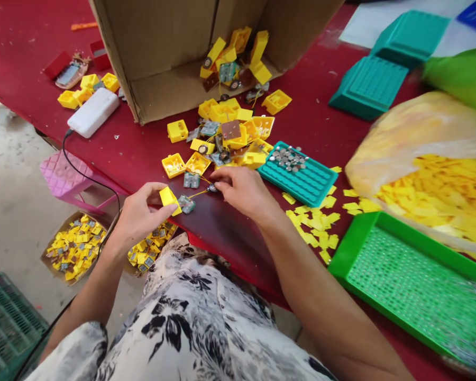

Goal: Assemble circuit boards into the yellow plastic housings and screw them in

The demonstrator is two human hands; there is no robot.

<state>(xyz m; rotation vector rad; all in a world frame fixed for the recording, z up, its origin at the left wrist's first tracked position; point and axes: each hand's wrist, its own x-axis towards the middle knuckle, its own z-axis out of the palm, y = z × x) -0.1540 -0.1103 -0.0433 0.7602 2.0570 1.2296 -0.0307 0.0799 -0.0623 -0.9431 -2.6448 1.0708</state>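
Note:
Between the thumb and fingers of my left hand point(145, 211) is a small yellow plastic case point(170, 200), held tilted near the table's front edge. Just right of it is a small grey-green circuit module point(186, 204) on yellow wires. The fingers of my right hand point(240, 190) pinch a small round dark part point(211, 188), perhaps a little speaker, where those wires end. A second grey-green module point(191, 180) lies beside the wires on the red table. Behind my hands is a heap of yellow cases point(226, 114), wired modules and round parts.
A cardboard box point(158, 98) lies on its side behind the heap. To the right are a teal tray point(321, 182) with button cells, scattered yellow tabs point(313, 227), a green basket point(341, 259) and a plastic bag point(381, 124). A white power bank point(94, 112) with a black cable sits left.

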